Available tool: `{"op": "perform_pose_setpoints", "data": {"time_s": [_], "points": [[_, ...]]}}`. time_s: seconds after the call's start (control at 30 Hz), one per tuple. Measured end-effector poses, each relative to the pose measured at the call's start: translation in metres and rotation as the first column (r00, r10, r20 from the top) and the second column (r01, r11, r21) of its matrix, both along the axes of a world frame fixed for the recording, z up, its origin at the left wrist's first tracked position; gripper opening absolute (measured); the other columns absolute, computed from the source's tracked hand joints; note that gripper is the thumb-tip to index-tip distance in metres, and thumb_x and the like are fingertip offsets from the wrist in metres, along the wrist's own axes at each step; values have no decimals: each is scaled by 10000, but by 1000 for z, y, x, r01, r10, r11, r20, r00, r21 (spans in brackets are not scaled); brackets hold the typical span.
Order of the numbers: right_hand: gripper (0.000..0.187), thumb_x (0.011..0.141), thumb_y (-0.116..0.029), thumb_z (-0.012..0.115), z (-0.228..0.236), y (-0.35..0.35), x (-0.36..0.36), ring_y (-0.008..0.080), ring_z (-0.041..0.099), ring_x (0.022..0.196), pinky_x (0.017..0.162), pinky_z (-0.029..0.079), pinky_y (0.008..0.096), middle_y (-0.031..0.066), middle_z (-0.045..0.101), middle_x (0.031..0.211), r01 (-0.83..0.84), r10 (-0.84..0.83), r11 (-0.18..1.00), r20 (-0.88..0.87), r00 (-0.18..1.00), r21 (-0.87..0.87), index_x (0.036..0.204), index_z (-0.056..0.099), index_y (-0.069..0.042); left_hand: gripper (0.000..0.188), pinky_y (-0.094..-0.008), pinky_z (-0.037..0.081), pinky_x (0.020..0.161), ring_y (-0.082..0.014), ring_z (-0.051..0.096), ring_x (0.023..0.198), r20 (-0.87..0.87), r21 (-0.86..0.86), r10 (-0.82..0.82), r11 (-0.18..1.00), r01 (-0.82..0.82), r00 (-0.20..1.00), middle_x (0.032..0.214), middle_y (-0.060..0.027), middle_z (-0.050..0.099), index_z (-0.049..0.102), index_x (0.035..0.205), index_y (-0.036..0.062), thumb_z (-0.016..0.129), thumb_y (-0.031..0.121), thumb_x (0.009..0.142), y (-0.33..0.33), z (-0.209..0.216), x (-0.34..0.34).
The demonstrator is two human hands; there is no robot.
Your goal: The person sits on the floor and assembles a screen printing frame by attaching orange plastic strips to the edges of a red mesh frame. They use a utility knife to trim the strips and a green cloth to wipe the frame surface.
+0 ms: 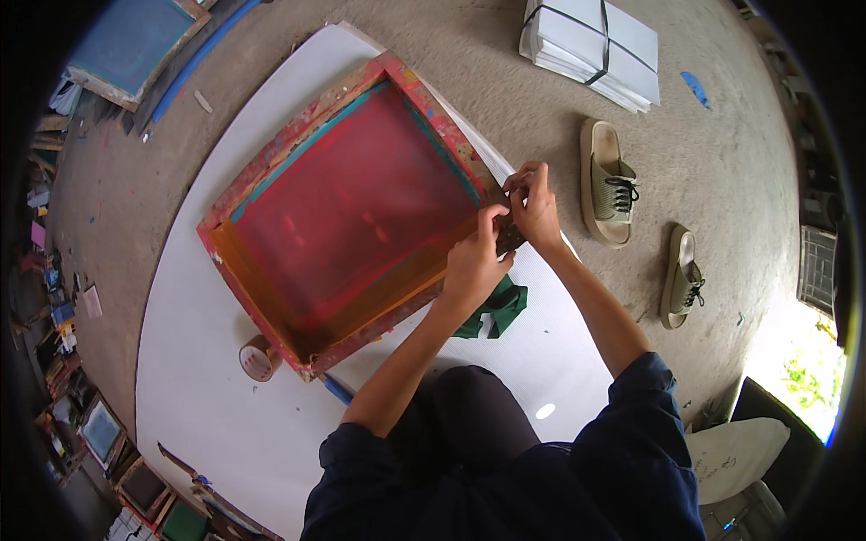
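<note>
A screen-printing frame (352, 194) with worn, red-stained wooden sides lies tilted across a white sheet-covered surface (194, 316). Its mesh is red, edged with teal strips and brown tape. At the frame's right corner both my hands work close together. My left hand (474, 270) has its fingers bent and pinched over the corner's near side. Against the far side, my right hand (536, 212) is closed, thumb and fingers pressed together. Whatever small thing lies between the fingertips is hidden. Dark green cloth (507, 308) lies just below the left hand.
Beside the frame's near-left edge stands a tape roll (259, 359). A blue-handled thing (338, 389) pokes out below the frame. Sandals (609, 185) and a strapped stack of white sheets (595, 45) rest on the concrete floor to the right. Another screen frame (135, 45) lies far left.
</note>
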State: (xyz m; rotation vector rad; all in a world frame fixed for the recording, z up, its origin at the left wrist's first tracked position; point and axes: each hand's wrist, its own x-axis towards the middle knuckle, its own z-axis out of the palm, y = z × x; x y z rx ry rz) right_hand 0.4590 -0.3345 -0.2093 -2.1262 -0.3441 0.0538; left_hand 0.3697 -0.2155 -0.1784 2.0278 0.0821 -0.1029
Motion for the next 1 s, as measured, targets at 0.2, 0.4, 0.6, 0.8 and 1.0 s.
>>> {"op": "perform_pose_setpoints", "data": {"time_s": [0.2, 0.4, 0.6, 0.8, 1.0], "points": [[283, 795, 94, 417, 1, 2, -1, 296, 658, 721, 623, 512, 357, 160, 623, 800, -1, 2, 999, -13, 1000, 32, 1036, 321, -20, 525, -424, 502, 667, -379, 629, 826, -65, -471, 181, 861, -190, 981, 924, -191, 655, 317, 1069, 82, 705, 34, 719, 9, -17, -4], [271, 796, 99, 408, 1, 1, 0, 294, 660, 731, 622, 512, 352, 164, 621, 796, 9, -8, 999, -21, 1000, 32, 1021, 316, -22, 488, -387, 493, 648, -330, 640, 822, 34, 65, -12, 998, 9, 999, 872, -140, 659, 333, 1057, 81, 690, 26, 729, -3, 5, 3], [287, 791, 103, 402, 0, 2, 0, 302, 660, 735, 632, 512, 364, 171, 623, 791, 12, -10, 999, -28, 1000, 51, 1031, 316, -29, 386, -329, 505, 694, -264, 663, 850, 86, -204, 114, 974, -94, 990, 914, -162, 658, 363, 1048, 65, 653, 30, 797, 4, -15, -6], [306, 786, 107, 397, 2, -2, -1, 307, 660, 738, 638, 513, 372, 172, 628, 803, 28, -22, 997, -65, 998, 78, 1044, 313, -35, 352, -316, 508, 715, -266, 662, 841, -141, -256, 167, 946, -199, 976, 906, -176, 653, 336, 1047, 48, 616, 20, 835, 8, -3, -5], [296, 781, 105, 399, 2, 1, -1, 303, 658, 716, 611, 511, 368, 163, 624, 789, 42, -36, 995, -61, 997, 95, 1029, 316, -34, 322, -387, 501, 625, -353, 632, 750, 180, 17, 98, 995, -102, 979, 809, -158, 602, 330, 992, 35, 600, -11, 821, -3, -9, -1]]}}
